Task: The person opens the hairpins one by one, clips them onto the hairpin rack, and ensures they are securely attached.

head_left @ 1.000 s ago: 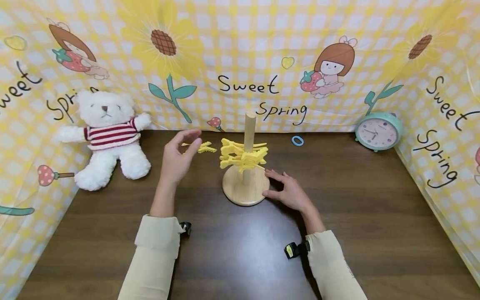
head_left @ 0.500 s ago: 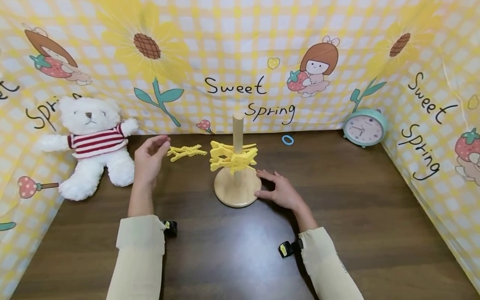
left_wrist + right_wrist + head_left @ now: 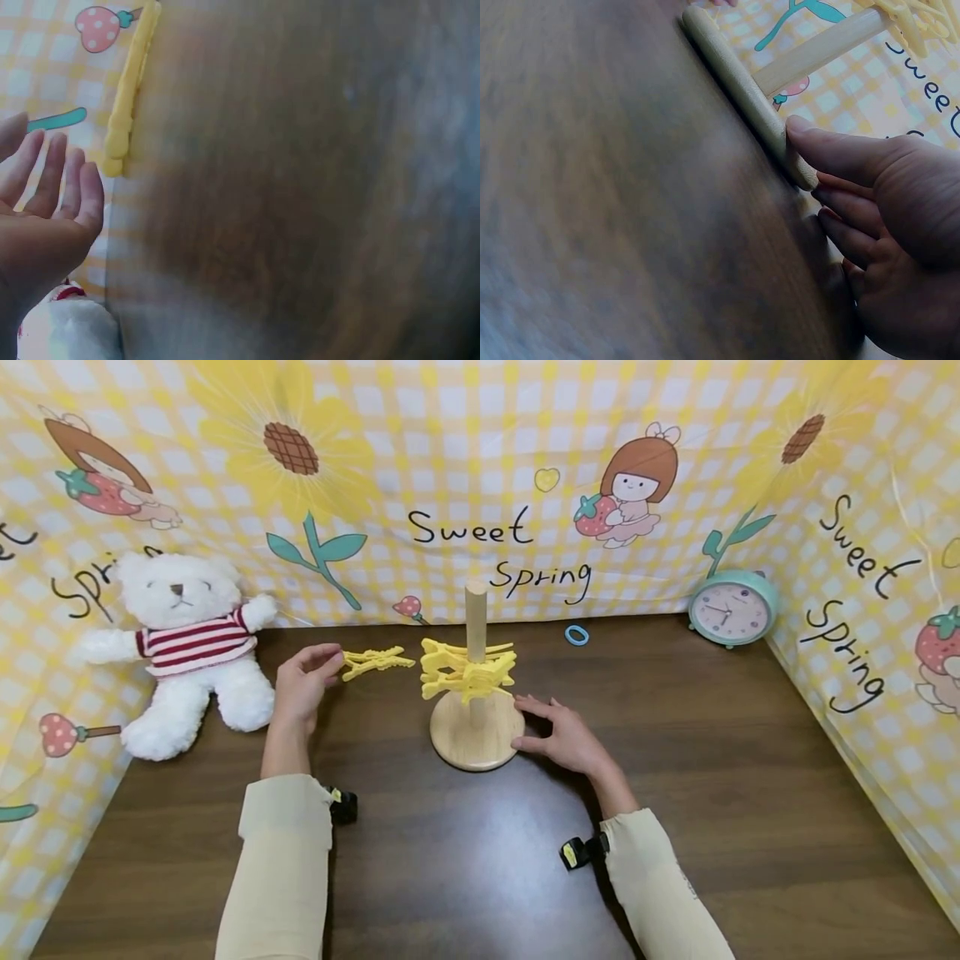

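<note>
A wooden stand with a round base point(image 3: 465, 752) and an upright post point(image 3: 476, 610) stands on the table. Several yellow plastic pieces point(image 3: 468, 672) hang stacked around the post, above the base. My right hand point(image 3: 562, 739) holds the base's right rim, the thumb nearer me and the fingers farther back. In the right wrist view the thumb point(image 3: 847, 154) lies against the rim. My left hand point(image 3: 303, 681) is at the left end of more yellow pieces point(image 3: 378, 662), which lie crossed on the table. In the left wrist view its fingers point(image 3: 56, 172) are loosely bent, beside these yellow pieces point(image 3: 127, 97).
A white teddy bear point(image 3: 202, 643) in a striped shirt sits left of my left arm. A small blue ring point(image 3: 577, 635) lies behind the stand to the right. A mint-green alarm clock point(image 3: 731, 608) is in the back right corner. Patterned cloth point(image 3: 480, 452) walls the table.
My left hand has moved left and down to the end of the loose yellow pieces, uncovering them. My right hand has stayed at the base. The head view has shifted a little.
</note>
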The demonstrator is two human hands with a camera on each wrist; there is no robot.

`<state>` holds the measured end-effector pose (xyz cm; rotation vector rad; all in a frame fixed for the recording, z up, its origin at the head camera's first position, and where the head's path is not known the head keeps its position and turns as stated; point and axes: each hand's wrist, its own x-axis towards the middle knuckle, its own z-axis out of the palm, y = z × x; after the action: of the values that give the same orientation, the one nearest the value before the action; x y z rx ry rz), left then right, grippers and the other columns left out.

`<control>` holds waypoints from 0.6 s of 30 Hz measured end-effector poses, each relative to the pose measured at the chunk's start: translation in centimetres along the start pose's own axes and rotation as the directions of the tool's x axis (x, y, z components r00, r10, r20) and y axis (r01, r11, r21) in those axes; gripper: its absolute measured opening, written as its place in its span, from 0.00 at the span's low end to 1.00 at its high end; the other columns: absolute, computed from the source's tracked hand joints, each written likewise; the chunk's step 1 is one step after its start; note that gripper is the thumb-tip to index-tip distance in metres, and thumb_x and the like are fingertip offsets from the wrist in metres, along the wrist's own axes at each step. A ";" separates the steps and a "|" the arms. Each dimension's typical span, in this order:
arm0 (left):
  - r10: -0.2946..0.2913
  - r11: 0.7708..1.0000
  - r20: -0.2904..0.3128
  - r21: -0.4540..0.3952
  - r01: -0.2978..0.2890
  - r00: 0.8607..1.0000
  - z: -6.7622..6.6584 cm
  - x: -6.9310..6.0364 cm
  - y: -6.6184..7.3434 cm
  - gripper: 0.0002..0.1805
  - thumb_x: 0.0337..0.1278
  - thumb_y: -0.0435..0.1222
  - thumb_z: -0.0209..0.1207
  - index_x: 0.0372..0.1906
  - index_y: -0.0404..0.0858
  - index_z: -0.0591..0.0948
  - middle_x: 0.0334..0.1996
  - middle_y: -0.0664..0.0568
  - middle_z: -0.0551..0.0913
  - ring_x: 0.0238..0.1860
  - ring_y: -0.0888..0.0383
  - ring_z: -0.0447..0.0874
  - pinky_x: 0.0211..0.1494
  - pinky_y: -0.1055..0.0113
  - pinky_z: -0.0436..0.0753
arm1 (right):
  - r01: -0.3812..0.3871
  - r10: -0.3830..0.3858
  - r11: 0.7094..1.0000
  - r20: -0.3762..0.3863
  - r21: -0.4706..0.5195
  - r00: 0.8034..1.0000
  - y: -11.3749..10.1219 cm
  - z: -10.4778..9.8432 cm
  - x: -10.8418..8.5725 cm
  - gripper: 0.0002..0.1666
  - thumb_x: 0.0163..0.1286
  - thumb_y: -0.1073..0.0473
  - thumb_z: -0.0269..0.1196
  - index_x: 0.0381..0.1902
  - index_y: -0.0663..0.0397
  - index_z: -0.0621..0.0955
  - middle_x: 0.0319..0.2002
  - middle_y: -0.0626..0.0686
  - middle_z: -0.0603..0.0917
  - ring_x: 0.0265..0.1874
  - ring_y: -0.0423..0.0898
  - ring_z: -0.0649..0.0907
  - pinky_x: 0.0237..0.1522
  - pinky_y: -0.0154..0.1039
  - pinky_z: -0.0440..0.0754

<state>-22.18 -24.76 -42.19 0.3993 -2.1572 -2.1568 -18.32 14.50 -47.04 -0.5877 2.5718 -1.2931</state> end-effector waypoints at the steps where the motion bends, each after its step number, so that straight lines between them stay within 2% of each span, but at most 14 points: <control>1: -0.015 0.999 0.007 0.035 0.015 1.000 -0.1 0.4 -0.3 0.18 0.69 0.33 0.62 0.60 0.32 0.78 0.50 0.50 0.80 0.48 0.61 0.78 0.53 0.68 0.78 | -0.001 0.001 1.000 0.002 -0.007 1.000 0.0 -0.1 0.1 0.40 0.64 0.53 0.74 0.71 0.58 0.75 0.71 0.52 0.72 0.75 0.49 0.64 0.78 0.50 0.45; 3: -0.032 0.993 0.020 0.116 0.029 0.999 -0.3 1.1 -0.9 0.22 0.71 0.35 0.60 0.65 0.31 0.76 0.55 0.49 0.78 0.49 0.62 0.77 0.56 0.67 0.77 | 0.004 -0.004 1.000 0.005 -0.017 1.000 0.0 -0.3 0.2 0.40 0.64 0.52 0.74 0.71 0.58 0.74 0.71 0.52 0.72 0.74 0.48 0.65 0.78 0.50 0.45; 6: -0.034 0.971 0.041 0.239 0.023 0.999 -1.0 1.5 -1.9 0.25 0.74 0.38 0.58 0.68 0.30 0.74 0.61 0.45 0.75 0.49 0.63 0.76 0.56 0.67 0.76 | 0.019 -0.019 1.000 0.011 -0.017 1.000 0.1 0.1 0.0 0.40 0.65 0.52 0.74 0.70 0.59 0.74 0.71 0.53 0.72 0.74 0.50 0.65 0.78 0.51 0.45; 11: -0.015 0.921 0.089 0.388 -0.021 0.996 -1.2 1.6 -2.4 0.24 0.73 0.36 0.57 0.68 0.30 0.74 0.61 0.39 0.75 0.54 0.56 0.74 0.53 0.71 0.73 | 0.016 -0.016 1.000 0.012 0.002 1.000 0.1 0.3 -0.1 0.40 0.65 0.53 0.74 0.71 0.59 0.74 0.71 0.54 0.72 0.74 0.50 0.65 0.78 0.51 0.44; 15: -0.015 0.891 0.136 0.452 -0.048 0.991 -1.0 1.8 -2.3 0.28 0.71 0.33 0.59 0.72 0.32 0.70 0.61 0.36 0.75 0.57 0.50 0.72 0.53 0.71 0.72 | 0.012 -0.012 1.000 0.010 0.009 1.000 0.0 0.1 -0.1 0.40 0.65 0.53 0.74 0.71 0.59 0.74 0.72 0.54 0.72 0.75 0.50 0.64 0.78 0.51 0.44; 18: -0.018 0.871 0.160 0.488 -0.063 0.987 -0.8 1.9 -2.5 0.32 0.69 0.32 0.61 0.74 0.33 0.67 0.61 0.35 0.74 0.54 0.49 0.72 0.51 0.68 0.71 | 0.006 -0.006 1.000 -0.001 0.011 1.000 0.1 0.1 -0.2 0.40 0.64 0.54 0.74 0.71 0.58 0.74 0.71 0.54 0.72 0.75 0.52 0.64 0.78 0.53 0.45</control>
<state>-23.49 -25.91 -44.87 0.2246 -2.7824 -1.6456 -18.12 14.54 -47.15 -0.5938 2.5638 -1.3088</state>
